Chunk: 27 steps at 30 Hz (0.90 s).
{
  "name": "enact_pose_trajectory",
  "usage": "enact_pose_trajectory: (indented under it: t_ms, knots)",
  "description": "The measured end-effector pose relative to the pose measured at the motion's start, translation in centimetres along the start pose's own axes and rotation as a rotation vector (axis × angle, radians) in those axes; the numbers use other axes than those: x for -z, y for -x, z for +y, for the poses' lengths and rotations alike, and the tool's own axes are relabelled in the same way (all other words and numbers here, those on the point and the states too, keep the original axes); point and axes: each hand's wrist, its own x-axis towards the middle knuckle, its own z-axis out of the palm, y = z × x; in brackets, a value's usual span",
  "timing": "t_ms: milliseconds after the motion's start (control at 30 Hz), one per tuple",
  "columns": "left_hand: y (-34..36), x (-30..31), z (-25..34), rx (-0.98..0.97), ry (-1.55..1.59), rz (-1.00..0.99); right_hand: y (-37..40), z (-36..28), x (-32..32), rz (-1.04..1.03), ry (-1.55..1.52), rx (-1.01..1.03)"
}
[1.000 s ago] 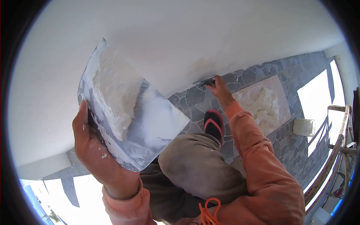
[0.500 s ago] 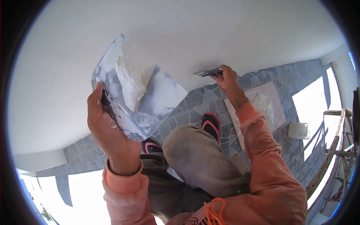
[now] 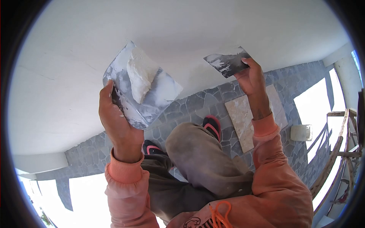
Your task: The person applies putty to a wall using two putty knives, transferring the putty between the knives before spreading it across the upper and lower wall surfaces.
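Note:
My left hand (image 3: 119, 119) is closed on the near edge of a bent metal plate (image 3: 163, 89), thumb on top. A thick mound of white putty (image 3: 141, 74) sits on the plate, and smears of it whiten the surface and my fingers. My right hand (image 3: 251, 78) grips a flat, thin putty knife blade (image 3: 228, 62), its dark face streaked with white. The blade is close to the white wall (image 3: 182, 26); whether it touches cannot be made out. My right fingers are partly hidden behind it.
A stone-patterned tile board (image 3: 239, 110) lies on the grey paved floor (image 3: 190, 112) beyond my feet in flip-flops (image 3: 212, 126). A whitish bucket (image 3: 301, 132) stands to its right. A wooden trestle or ladder (image 3: 338, 152) is at the far right.
My right hand has moved up and right, turning the blade so its broad face shows. My left hand and the loaded plate have shifted slightly right.

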Motion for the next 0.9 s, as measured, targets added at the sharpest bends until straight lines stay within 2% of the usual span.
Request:
enact_pose_trajectory:
  t_ms: [133, 233, 367, 400, 500, 633, 667, 733, 900]
  knots:
    - [-0.2, -0.4, -0.4, 0.118, 0.007, -0.051, 2.9, -1.7, 0.1, -0.121, 0.04, -0.026]
    - [-0.5, 0.0, -1.3, 0.181, -0.016, -0.154, 5.9, -2.9, -1.7, -0.161, 0.089, 0.05]
    - [-0.2, -0.5, -2.4, 0.369, 0.07, -0.276, 10.7, -3.9, -6.5, -0.273, 0.174, 0.201]
    - [-0.2, -0.7, -2.6, 0.397, 0.063, -0.308, 11.3, -3.4, -7.1, -0.34, 0.227, 0.312]
    - [0.6, -1.4, -2.7, 0.497, 0.168, -0.39, 12.8, -3.2, -7.3, -0.554, 0.819, 0.712]
    - [1.2, -1.6, -2.5, 0.581, 0.249, -0.432, 13.0, -2.4, -10.3, -0.963, 0.913, 1.051]
    - [1.2, -1.2, -2.7, 0.564, 0.265, -0.454, 12.8, -2.2, -10.6, -1.055, 0.94, 1.113]
    - [1.3, -1.0, -2.4, 0.519, 0.23, -0.444, 13.1, -1.9, -10.5, -1.103, 1.172, 1.168]
    - [1.5, -0.6, -2.4, 0.395, 0.064, -0.356, 11.7, -0.9, -8.7, -1.021, 1.262, 1.104]
